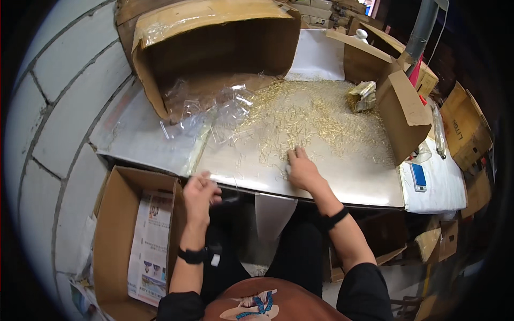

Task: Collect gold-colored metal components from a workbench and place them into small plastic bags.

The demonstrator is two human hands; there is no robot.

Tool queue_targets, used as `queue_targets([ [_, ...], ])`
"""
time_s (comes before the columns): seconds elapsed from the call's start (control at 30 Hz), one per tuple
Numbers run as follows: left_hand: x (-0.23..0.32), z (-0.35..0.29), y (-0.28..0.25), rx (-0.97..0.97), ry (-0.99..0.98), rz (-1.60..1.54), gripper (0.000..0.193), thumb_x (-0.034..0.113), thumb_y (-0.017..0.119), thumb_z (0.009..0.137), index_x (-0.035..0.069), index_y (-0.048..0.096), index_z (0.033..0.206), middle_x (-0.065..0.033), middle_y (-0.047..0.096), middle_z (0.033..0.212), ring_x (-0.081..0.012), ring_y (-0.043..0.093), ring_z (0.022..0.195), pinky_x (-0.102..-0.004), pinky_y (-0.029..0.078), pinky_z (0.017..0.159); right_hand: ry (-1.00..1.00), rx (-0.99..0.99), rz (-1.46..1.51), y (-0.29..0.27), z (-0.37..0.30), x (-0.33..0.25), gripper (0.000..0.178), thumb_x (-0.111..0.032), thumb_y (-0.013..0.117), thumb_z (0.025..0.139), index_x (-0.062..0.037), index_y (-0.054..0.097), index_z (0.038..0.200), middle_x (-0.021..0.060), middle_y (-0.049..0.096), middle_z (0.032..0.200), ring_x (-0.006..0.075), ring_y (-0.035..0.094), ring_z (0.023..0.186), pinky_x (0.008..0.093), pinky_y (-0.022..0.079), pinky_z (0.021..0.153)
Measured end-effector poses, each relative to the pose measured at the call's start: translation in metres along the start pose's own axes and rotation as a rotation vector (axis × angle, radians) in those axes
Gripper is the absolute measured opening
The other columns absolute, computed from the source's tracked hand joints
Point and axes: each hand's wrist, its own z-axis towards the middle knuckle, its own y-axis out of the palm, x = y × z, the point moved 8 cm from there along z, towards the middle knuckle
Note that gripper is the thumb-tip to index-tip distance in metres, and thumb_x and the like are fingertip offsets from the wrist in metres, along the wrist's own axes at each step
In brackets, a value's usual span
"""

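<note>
**Two-handed work at front of worktop (369, 184), gold-coloured pieces (300, 120) just ahead**

Left forearm is brought up near the inner wall of an open cardboard box (104, 251). Left hand (200, 197) is held at the worktop's front edge, fingers curled inward, blurred; whether anything is gripped cannot be told. Right forearm is angled in and forward. Right hand (303, 170) is laid over the worktop, back up, two fingers extended close together at the near fringe of the gold pieces; any grip under the palm cannot be told. A black band is worn on each wrist.

Gold pieces: thin, shiny, wire-like, loosely scattered over a smooth, glossy surface. Clear plastic pieces (243, 99), glossy and curved, are heaped to their left, by the mouth of a large carton (209, 20), brown corrugated, taped. Open box is lined with printed paper (152, 241). Blue-topped scale (419, 175) is set at far right on white sheeting (444, 187).
</note>
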Motion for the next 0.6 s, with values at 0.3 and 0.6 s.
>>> queue_targets([
  [0.3,-0.192,-0.088,-0.033,-0.324,-0.608,-0.006,0.026,0.002,0.056,0.081,-0.003,0.061,0.105,-0.0139,0.065,0.09,-0.0221,0.067,0.075,-0.0352,0.058,0.058,0.172,0.372,0.524,-0.03,-0.045,0.007,0.054,-0.028,0.047,0.093,-0.0005,0.034,0.138,0.0231,0.027,0.146,0.0345,0.024,0.137,0.0408,0.021,0.112],
  [0.6,-0.204,-0.118,0.051,-0.591,-0.717,-0.22,0.049,0.038,0.036,0.098,-0.001,0.044,0.127,-0.0176,0.058,0.115,-0.0362,0.066,0.091,-0.033,0.056,0.06,0.063,0.264,0.491,-0.025,-0.095,-0.076,0.055,-0.009,0.058,0.076,0.0092,0.042,0.126,0.0281,0.037,0.136,0.0423,0.03,0.13,0.0442,0.026,0.108],
])
